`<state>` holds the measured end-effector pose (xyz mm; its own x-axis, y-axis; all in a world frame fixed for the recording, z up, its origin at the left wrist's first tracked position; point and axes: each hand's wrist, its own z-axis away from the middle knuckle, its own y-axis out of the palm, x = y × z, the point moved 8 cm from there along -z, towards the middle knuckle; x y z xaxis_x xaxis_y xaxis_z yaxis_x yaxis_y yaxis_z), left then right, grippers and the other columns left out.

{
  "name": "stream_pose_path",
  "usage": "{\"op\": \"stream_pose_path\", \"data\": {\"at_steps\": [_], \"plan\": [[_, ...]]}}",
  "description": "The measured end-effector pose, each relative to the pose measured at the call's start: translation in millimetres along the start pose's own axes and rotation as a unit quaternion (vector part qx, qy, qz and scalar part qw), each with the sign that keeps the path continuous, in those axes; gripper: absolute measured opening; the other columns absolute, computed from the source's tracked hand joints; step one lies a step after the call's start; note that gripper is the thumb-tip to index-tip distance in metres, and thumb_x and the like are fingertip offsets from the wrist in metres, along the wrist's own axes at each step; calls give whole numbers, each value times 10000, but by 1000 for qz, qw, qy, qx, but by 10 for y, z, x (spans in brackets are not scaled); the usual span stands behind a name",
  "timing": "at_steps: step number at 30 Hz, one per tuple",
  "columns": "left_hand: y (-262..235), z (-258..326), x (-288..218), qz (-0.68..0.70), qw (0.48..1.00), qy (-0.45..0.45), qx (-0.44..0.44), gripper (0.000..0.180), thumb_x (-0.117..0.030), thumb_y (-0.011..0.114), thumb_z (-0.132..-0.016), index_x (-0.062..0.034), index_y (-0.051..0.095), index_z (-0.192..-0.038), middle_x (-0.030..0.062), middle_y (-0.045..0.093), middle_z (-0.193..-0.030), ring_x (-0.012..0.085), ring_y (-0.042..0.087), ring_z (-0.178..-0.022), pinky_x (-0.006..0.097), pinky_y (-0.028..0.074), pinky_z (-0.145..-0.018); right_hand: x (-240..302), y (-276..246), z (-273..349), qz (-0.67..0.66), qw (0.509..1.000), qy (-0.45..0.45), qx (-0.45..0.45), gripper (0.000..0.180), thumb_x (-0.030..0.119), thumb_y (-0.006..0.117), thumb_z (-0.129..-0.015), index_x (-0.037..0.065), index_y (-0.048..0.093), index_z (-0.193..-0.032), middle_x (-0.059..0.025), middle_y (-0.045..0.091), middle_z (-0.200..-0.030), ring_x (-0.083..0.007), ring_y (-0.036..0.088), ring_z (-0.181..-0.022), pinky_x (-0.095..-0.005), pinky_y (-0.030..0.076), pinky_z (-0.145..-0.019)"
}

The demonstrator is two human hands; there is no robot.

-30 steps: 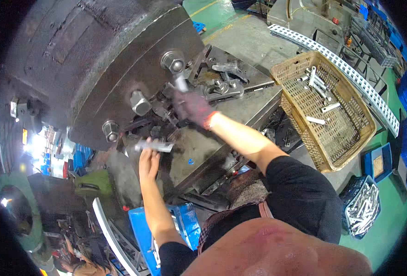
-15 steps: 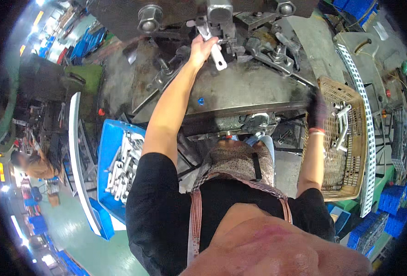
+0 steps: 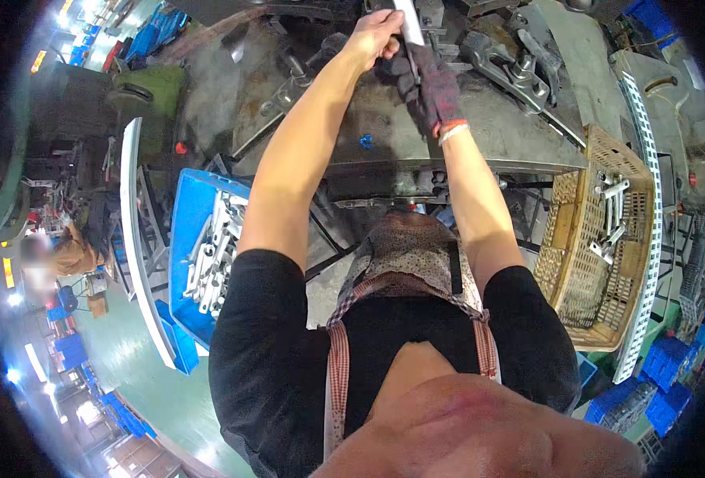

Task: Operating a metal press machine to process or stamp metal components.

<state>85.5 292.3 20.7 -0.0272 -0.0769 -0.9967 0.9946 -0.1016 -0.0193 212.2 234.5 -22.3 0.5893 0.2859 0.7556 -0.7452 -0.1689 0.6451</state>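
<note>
Both of my arms reach up to a big grey machine (image 3: 488,131) at the top of the view. My bare left hand (image 3: 376,36) is closed around a flat silvery metal bar (image 3: 410,17) that stands upright against the machine. My right hand (image 3: 432,84), in a dark glove with a light cuff, is right beside it and grips the lower end of the same bar. The bar's upper end runs out of the frame. Dark metal clamps and bolts (image 3: 512,68) lie on the machine just right of my hands.
A blue crate (image 3: 187,239) holding several silvery metal parts stands at my left. A tan mesh basket (image 3: 575,271) with several similar parts sits at my right, beside a white perforated rail (image 3: 647,199). Another person (image 3: 66,251) is at the far left. Blue bins (image 3: 663,398) stand lower right.
My right hand has left the basket at the right and come up to the bar beside my left hand. The view has shifted a little, and both hands are now together on the machine.
</note>
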Motion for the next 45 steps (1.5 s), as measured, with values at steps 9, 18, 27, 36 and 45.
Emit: {"op": "stream_pose_path", "data": {"at_steps": [9, 18, 27, 36, 45], "plan": [[-232, -673, 546, 77, 966, 73, -235, 367, -277, 670, -996, -5, 672, -750, 51, 596, -598, 136, 543, -454, 292, 431, -417, -175, -391, -394, 374, 916, -45, -138, 595, 566, 561, -995, 38, 651, -1256, -169, 707, -865, -294, 667, -721, -403, 521, -641], [-232, -563, 420, -154, 933, 110, -307, 376, -302, 691, -945, 43, 703, -797, 213, 666, -661, 262, 687, -574, 398, 558, -576, -136, -477, -523, 363, 925, -79, -83, 472, 499, 562, -1015, 128, 661, -1289, -110, 718, -929, -215, 702, -789, -357, 556, -717], [-307, -890, 547, -273, 924, 113, -241, 266, -217, 621, -887, -7, 747, -991, 256, 714, -957, 429, 697, -953, 484, 551, -843, -433, -734, -990, 548, 828, -74, -90, 482, 417, 417, -1107, 146, 509, -1496, -115, 607, -1414, -265, 607, -1236, -418, 483, -1006], [-168, -677, 166, -365, 894, 188, -178, 444, -433, 573, -982, -32, 757, -939, 242, 712, -892, 431, 700, -896, 501, 544, -780, -236, -509, -956, 453, 878, -152, -13, 435, 286, 472, -1061, 108, 476, -1458, -123, 595, -1359, -313, 599, -1200, -430, 473, -995], [-30, -342, 73, -399, 889, 103, -198, 495, -549, 577, -980, -97, 781, -997, 195, 747, -920, 412, 715, -896, 489, 553, -826, -218, -261, -775, 575, 771, -272, -16, 432, 373, 661, -963, 105, 569, -1290, -207, 703, -1095, -410, 679, -1038, -465, 516, -843]]}}
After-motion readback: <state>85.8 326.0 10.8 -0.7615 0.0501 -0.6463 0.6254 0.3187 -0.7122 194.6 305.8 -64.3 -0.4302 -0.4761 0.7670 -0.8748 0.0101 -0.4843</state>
